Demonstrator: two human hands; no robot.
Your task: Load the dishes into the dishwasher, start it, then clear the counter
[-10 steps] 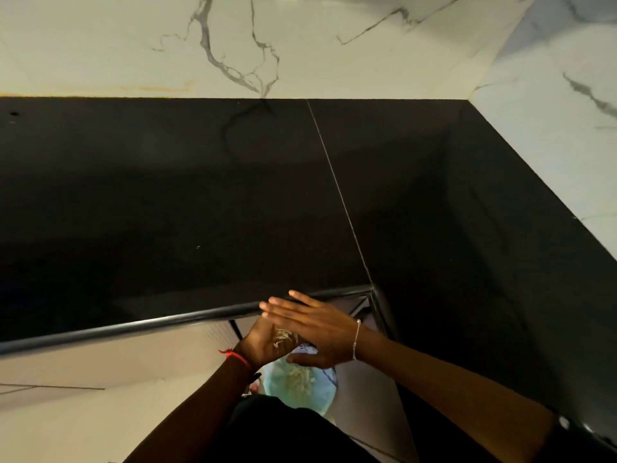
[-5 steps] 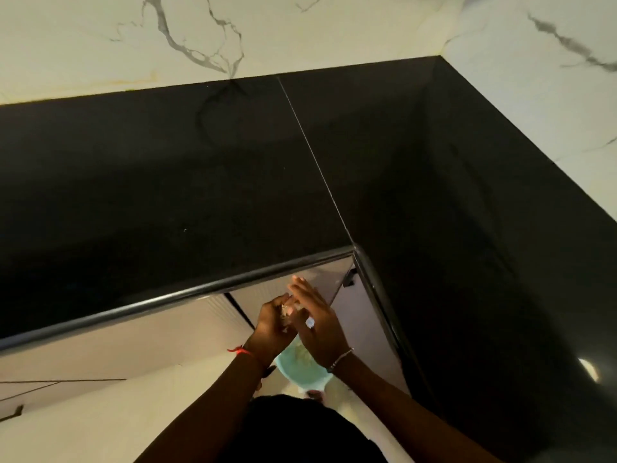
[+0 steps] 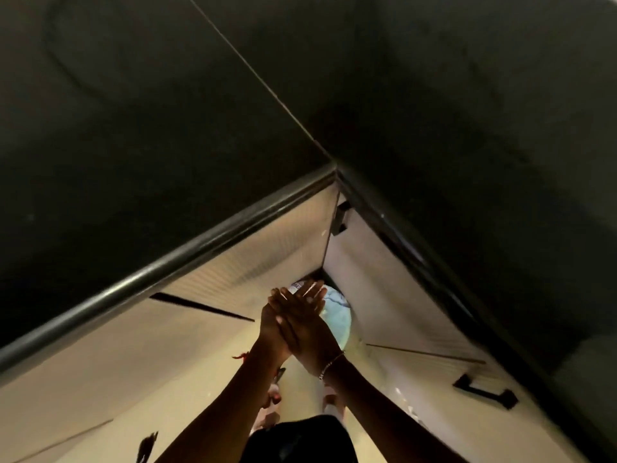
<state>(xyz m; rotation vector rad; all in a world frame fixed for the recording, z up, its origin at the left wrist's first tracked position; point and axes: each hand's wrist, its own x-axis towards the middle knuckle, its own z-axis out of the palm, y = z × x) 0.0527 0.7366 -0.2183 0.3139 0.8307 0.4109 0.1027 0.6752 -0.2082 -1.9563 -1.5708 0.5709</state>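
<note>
My left hand and my right hand are pressed palm to palm below the counter's inner corner, the right one lying over the left, fingers straight. Nothing shows between them. Directly under the hands stands a round pale blue bin, mostly hidden by them, with light scraps inside. A red thread is on my left wrist and a bead bracelet on my right. No dishes and no dishwasher are in view.
A black L-shaped counter fills the top of the view, with a rounded front edge. Cream cabinet fronts run below it on both sides; one on the right has a black handle. My feet show on the pale floor.
My head has tipped down, so the marble wall has left the view. My hands have gone from cupped around scraps to flat against each other, lower over the bin.
</note>
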